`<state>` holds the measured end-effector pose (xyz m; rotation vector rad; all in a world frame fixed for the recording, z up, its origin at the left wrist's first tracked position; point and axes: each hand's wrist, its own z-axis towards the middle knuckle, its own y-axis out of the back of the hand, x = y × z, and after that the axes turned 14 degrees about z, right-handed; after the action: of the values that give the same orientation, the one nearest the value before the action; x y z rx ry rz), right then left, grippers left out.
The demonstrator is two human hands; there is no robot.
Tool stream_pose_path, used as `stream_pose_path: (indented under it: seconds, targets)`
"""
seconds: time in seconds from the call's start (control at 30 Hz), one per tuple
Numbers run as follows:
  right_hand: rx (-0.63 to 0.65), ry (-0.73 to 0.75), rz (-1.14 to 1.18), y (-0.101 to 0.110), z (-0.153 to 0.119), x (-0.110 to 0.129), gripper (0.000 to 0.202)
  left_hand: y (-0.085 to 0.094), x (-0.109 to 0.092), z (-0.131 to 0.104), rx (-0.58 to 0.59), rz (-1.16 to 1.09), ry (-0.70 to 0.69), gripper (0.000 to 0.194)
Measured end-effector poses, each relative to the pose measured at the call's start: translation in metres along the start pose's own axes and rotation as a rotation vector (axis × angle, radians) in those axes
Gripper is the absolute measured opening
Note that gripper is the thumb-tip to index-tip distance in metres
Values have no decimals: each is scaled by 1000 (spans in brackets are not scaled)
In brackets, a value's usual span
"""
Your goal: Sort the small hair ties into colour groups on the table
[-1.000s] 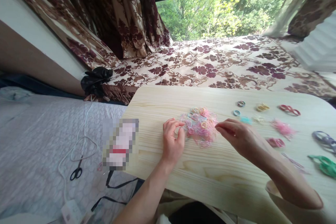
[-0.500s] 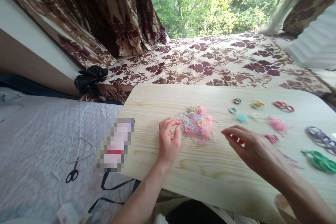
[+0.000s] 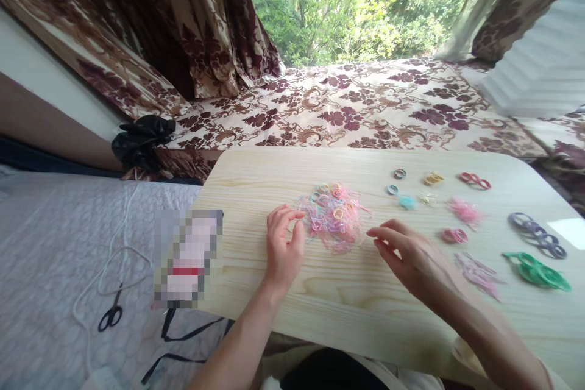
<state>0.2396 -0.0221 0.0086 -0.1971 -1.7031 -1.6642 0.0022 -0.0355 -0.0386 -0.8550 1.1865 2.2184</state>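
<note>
A mixed pile of small pink, lilac and blue elastic bands point(image 3: 336, 219) lies on the pale wooden table, with a few thicker rings on top. My left hand point(image 3: 286, 247) rests at the pile's left edge, fingers curved and apart, nothing seen in it. Just right of the pile is my right hand point(image 3: 404, 253), thumb and index finger parted and nothing visible between them. Sorted groups lie further right: a pink tangle point(image 3: 466, 211), pink rings point(image 3: 454, 236), lilac bands point(image 3: 479, 275), yellow rings point(image 3: 433, 178) and a small turquoise clump point(image 3: 406, 202).
Red ties point(image 3: 475, 181), purple coils point(image 3: 538, 236) and green ties point(image 3: 539, 271) lie at the table's right. A blurred-out item point(image 3: 189, 259) is at the left edge. Black scissors point(image 3: 111, 317) and a white cable lie on the bed point(image 3: 41, 244).
The view has shifted, so the table sits further left in the picture. My right hand has moved closer to the pile, uncovering the pink rings and lilac bands. My left hand stays beside the pile.
</note>
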Motion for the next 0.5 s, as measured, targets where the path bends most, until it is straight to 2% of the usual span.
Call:
stream_pose_path:
  seconds: [0.2,0.4,0.5]
  targets:
    - [38,-28,-16,-7,9,2,23,1,-1,1,0,1,0,16]
    - [-4,-6,41,8,6,7,27,2,-3,1,8,5,2,17]
    - [15,-5,70,12,5,11,24,2,-3,0,10,6,8,16]
